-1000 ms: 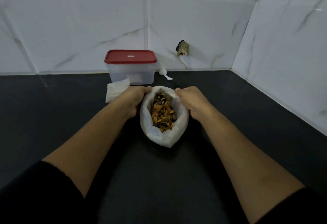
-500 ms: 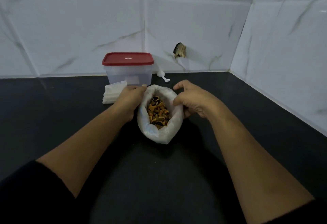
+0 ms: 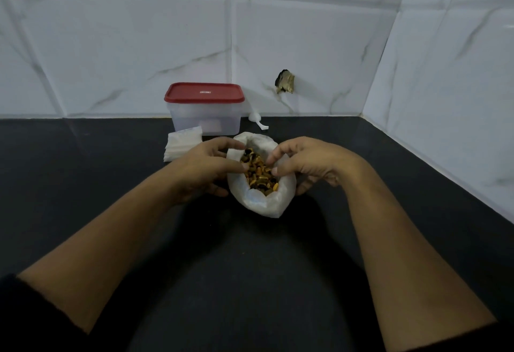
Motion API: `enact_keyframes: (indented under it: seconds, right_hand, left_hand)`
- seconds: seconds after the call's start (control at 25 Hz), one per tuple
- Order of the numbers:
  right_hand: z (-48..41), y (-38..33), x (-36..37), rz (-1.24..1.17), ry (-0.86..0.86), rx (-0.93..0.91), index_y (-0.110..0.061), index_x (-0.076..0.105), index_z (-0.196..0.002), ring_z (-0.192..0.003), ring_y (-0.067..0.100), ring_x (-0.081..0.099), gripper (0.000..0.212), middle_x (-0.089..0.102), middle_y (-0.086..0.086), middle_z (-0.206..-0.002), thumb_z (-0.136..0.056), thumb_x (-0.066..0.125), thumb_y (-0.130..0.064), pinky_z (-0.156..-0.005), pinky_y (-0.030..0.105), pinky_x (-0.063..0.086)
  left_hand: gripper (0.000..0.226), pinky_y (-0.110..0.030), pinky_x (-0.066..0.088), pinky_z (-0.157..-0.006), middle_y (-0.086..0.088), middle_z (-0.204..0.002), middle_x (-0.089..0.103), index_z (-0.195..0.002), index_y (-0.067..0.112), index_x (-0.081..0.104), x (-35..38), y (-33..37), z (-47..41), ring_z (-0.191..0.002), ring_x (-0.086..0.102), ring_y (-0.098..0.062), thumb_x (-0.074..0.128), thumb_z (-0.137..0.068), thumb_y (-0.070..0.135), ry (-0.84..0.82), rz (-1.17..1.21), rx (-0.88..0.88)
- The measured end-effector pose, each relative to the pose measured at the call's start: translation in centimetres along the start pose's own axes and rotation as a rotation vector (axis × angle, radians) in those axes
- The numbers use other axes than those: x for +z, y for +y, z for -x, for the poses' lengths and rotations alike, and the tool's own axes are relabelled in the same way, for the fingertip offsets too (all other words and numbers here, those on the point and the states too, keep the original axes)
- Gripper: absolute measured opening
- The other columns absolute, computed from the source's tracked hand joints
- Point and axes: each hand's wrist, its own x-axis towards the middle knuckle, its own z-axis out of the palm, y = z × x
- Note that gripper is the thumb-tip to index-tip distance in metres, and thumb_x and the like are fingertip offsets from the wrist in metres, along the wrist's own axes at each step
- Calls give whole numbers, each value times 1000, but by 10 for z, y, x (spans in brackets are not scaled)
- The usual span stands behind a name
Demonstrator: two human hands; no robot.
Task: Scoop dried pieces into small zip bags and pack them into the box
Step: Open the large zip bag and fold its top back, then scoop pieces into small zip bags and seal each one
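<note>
A: On the black tabletop (image 3: 83,184), where is the white plastic sack (image 3: 261,204) of orange-brown dried pieces (image 3: 258,175) held?
B: Its rim is pinched in the grip of the left hand (image 3: 205,168) and of the right hand (image 3: 311,165). It is judged light and floppy; the rim is best taken.

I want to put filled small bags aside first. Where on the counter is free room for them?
Free: the counter left of the zip bag stack, and the wide stretch right of the scoop up to the side wall. Crowded: the middle, where box, stack, scoop and big bag sit close.
</note>
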Motion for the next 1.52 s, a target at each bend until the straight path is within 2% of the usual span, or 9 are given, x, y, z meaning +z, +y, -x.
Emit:
enact_keyframes:
  seconds: [0.2, 0.36, 0.56, 0.72, 0.88, 1.08, 1.16, 1.32, 1.52]
  right_hand:
    - [2, -3, -1, 296, 45, 51, -34, 66, -114, -86, 22, 65, 37, 57, 3, -118, -92, 69, -5, -51, 23, 53]
    - [10, -3, -7, 144, -45, 19, -33, 65, -128, -103, 30, 68, 35, 62, 5, -125, -96, 73, -21, -58, 29, 58]
    - [13, -2, -14, 291, -83, 67, -40, 64, -118, -77, 21, 67, 53, 62, 8, -105, -89, 69, 4, -54, 27, 55]
    - [16, -2, -16, 235, -62, 70, -36, 68, -119, -86, 20, 65, 34, 62, 3, -109, -94, 74, -14, -62, 32, 59]
    - [11, -11, -8, 264, 286, -206, -29, 75, -104, -103, 21, 67, 9, 70, 0, -107, -96, 73, -31, -84, 38, 57]
    - [2, -32, 27, 458, 548, -471, -27, 73, -112, -96, 3, 55, 16, 58, -9, -112, -97, 70, -32, -78, 15, 42]
    - [-1, -45, 43, 463, 511, -522, -27, 72, -113, -100, 0, 55, 16, 59, -11, -112, -98, 69, -32, -79, 13, 40]
    - [-20, -86, 68, 531, 316, -558, -23, 73, -113, -103, 4, 61, 15, 66, -9, -112, -100, 66, -28, -88, 24, 49]
    - [-86, -130, 93, 693, 139, -460, -22, 69, -126, -107, 8, 60, 26, 66, -4, -127, -105, 54, -14, -83, 23, 48]
  left_hand:
    - [58, -31, 58, -68, -6, -117, 60, -143, 21, 55, 1, -2, 3, -92, 65, -21, 71, -88, 8, 123, -171, 42]
    - [66, -32, 55, -68, -3, -129, 54, -151, 27, 44, -1, 0, 6, -100, 62, -22, 72, -91, 19, 96, -242, 29]
    - [81, -26, 59, -67, -2, -131, 48, -158, 30, 31, -4, 1, 12, -101, 63, -21, 71, -91, 11, -22, -327, -46]
    - [67, -28, 59, -70, 4, -128, 51, -155, 37, 38, -5, 1, 17, -104, 62, -18, 69, -96, 27, -32, -346, 16]
    - [41, -35, 59, -78, 6, -126, 62, -139, 32, 59, -30, -8, 27, -99, 69, -16, 65, -99, 37, 201, -254, 153]
    - [20, -41, 61, -80, 2, -113, 69, -119, 26, 68, -75, -52, 25, -90, 70, -19, 66, -99, 30, 585, -91, 217]
    - [16, -40, 62, -77, 0, -113, 70, -115, 26, 68, -83, -66, 19, -89, 71, -19, 66, -99, 28, 662, -29, 215]
    - [16, -37, 61, -71, 2, -109, 69, -115, 22, 68, -87, -74, 8, -88, 71, -18, 65, -100, 27, 741, 33, 245]
    - [15, -48, 60, -90, 11, -106, 68, -113, 27, 68, -92, -78, 4, -99, 69, -16, 65, -98, 29, 823, 42, 289]
